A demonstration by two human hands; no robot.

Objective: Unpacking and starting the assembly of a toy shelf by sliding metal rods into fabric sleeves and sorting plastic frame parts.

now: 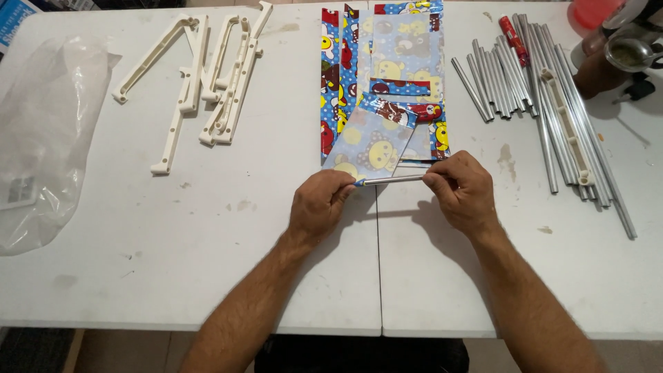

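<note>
Far left there's a crumpled clear plastic bag (41, 138), then a bunch of cream plastic frame pieces (207, 76) lying loose, none joined up as far as I can see. In the middle, the left hand (319, 204) and right hand (464, 190) each pinch an end of one thin metal rod (390, 180), held level just above the white table (173, 262), right at the near edge of the cartoon-print fabric (383, 90). Its left tip looks tucked into a bit of that fabric. The big pile of metal rods (545, 97) on the right sits untouched, so I'd say most of the work is left.
</note>
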